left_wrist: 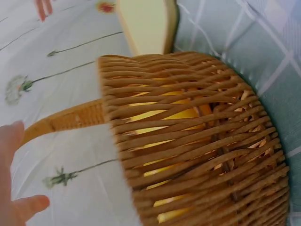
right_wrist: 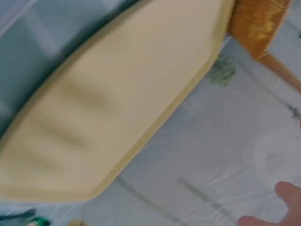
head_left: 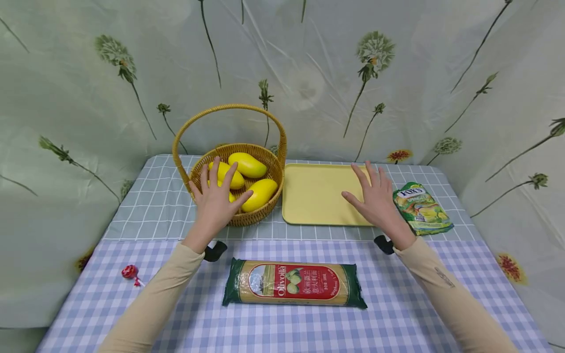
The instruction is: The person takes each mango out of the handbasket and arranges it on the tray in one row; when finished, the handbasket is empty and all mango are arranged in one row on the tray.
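Observation:
My left hand point(head_left: 216, 203), fingers spread, overlaps the front of a wicker basket point(head_left: 253, 219) in the head view and holds nothing. Inside the basket lie several yellow mangoes point(head_left: 260, 194); the hand partly hides some. The left wrist view shows the woven side of the basket point(left_wrist: 197, 141) close up, with yellow showing through the gaps. My right hand point(head_left: 375, 201), also spread and holding nothing, is over the right end of a pale yellow tray point(head_left: 322, 193). Shadows of fingers fall on the tray point(right_wrist: 117, 94) in the right wrist view.
A green Fox's candy bag point(head_left: 421, 208) lies right of the tray. Nearer me, an Olivoilà spaghetti pack point(head_left: 295, 283) lies across the checked cloth point(head_left: 309, 328). A red-wrapped lollipop point(head_left: 130, 272) is at the left. A dandelion-print curtain point(head_left: 309, 73) hangs behind the table.

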`<action>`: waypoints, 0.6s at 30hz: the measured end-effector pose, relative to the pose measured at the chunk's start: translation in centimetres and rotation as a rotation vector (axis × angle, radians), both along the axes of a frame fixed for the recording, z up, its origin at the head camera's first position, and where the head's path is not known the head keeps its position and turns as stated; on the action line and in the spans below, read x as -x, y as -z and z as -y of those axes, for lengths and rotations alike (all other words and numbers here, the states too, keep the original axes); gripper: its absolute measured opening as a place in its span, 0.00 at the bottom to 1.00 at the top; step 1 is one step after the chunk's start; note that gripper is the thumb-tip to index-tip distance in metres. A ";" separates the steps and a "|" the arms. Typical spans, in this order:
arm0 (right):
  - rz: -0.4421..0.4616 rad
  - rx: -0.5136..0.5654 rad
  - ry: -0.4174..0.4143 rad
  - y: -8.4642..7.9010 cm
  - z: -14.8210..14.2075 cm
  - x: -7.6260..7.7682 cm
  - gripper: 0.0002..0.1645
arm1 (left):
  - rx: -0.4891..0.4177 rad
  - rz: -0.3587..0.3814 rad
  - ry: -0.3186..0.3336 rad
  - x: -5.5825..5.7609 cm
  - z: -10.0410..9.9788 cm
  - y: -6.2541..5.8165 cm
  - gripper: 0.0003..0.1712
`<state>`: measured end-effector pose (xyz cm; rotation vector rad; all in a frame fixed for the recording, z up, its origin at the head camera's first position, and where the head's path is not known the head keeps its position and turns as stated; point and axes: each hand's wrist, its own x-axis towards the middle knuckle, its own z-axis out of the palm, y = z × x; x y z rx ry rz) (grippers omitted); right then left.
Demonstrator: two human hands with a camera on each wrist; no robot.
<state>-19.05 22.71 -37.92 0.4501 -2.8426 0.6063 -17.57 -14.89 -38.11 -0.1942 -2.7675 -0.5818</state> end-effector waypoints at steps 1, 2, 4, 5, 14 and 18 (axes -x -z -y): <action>-0.008 0.033 -0.040 -0.2 0.6 0.2 0.46 | -0.042 -0.023 0.010 -0.3 0.3 -0.2 0.44; -0.012 0.066 -0.082 -0.4 1.2 0.3 0.45 | -0.083 -0.054 0.021 -0.6 0.6 -0.3 0.43; -0.010 0.143 -0.170 -0.9 2.5 0.7 0.44 | -0.188 -0.109 0.041 -1.2 1.2 -0.5 0.41; -0.001 0.182 -0.212 -1.1 3.3 0.9 0.44 | -0.251 -0.131 0.053 -1.5 1.5 -0.6 0.40; 0.203 0.508 -0.480 -2.9 10.6 3.2 0.39 | -0.720 -0.162 0.001 -4.2 3.9 -0.6 0.29; 0.336 0.568 -0.510 -3.1 13.6 4.1 0.38 | -0.859 -0.070 -0.075 -4.8 4.8 0.1 0.29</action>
